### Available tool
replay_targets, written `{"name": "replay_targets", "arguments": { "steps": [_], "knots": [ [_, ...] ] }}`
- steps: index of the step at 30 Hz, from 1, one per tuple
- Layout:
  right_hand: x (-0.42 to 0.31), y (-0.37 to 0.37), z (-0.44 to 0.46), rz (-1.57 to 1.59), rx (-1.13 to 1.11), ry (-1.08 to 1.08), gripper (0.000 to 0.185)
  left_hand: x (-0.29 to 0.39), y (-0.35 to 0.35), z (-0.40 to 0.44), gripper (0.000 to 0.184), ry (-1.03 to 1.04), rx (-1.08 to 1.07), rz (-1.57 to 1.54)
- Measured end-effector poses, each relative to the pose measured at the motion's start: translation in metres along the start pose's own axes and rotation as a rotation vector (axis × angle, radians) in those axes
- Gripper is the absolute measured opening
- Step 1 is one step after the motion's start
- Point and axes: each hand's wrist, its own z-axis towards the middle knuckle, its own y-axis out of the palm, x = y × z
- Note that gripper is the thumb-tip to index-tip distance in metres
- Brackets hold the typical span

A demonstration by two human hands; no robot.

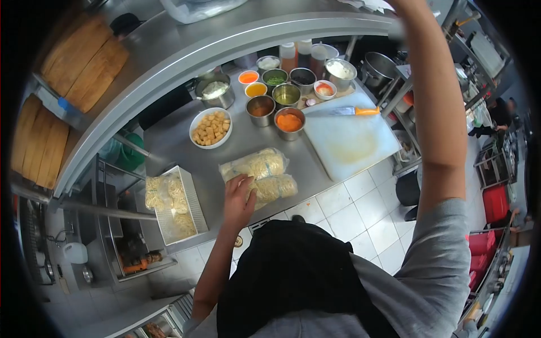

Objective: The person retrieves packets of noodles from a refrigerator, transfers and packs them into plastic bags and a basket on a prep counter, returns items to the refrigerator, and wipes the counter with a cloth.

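Note:
Two clear bags of pale noodles, a rear noodle bag (264, 163) and a front noodle bag (276, 187), lie side by side on the steel table. My left hand (239, 198) rests at their left end, touching the plastic, with its fingers stretched out and apart. My right arm reaches up past the shelf edge, and its hand is beyond the top of the view. Left of the bags stands a white perforated basket (197, 211) holding more bagged noodles (176, 194).
Behind the bags are a bowl of fried cubes (211, 128), a metal cup of orange sauce (289, 123) and several other sauce containers. An orange-handled knife (344, 111) lies on the white cutting board (358, 143). A steel shelf (225, 36) curves overhead.

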Motion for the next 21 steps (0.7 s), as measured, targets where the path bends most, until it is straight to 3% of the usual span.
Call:
{"name": "replay_targets", "arguments": {
  "steps": [3, 6, 8, 10, 13, 16, 17, 21],
  "knots": [
    [-0.01, -0.03, -0.058, 0.149, -0.04, -0.069, 0.036, 0.0, 0.015, 0.014, 0.028, 0.07, -0.105, 0.133],
    [0.023, 0.022, -0.133, 0.483, -0.066, -0.131, 0.018, 0.001, 0.03, 0.022, 0.03, 0.05, -0.197, 0.327],
    [0.038, 0.085, -0.178, 0.669, -0.555, -0.109, 0.011, -0.004, 0.041, 0.024, 0.031, 0.034, -0.236, 0.415],
    [0.057, 0.179, -0.217, 0.712, -0.76, -0.115, 0.012, -0.008, 0.047, 0.024, 0.031, -0.004, -0.253, 0.423],
    [0.088, 0.339, -0.288, 0.771, -0.546, -0.065, 0.017, 0.003, 0.044, 0.036, 0.03, -0.091, -0.39, 0.437],
    [0.073, 0.367, -0.296, 0.685, -0.6, -0.031, 0.024, 0.007, 0.041, 0.037, 0.028, -0.095, -0.409, 0.414],
    [0.083, 0.387, -0.301, 0.674, -0.512, -0.153, 0.022, 0.002, 0.041, 0.033, 0.026, -0.074, -0.397, 0.423],
    [0.106, 0.382, -0.297, 0.633, -0.509, -0.399, 0.021, -0.009, 0.02, -0.002, 0.025, -0.091, -0.429, 0.332]
  ]
}}
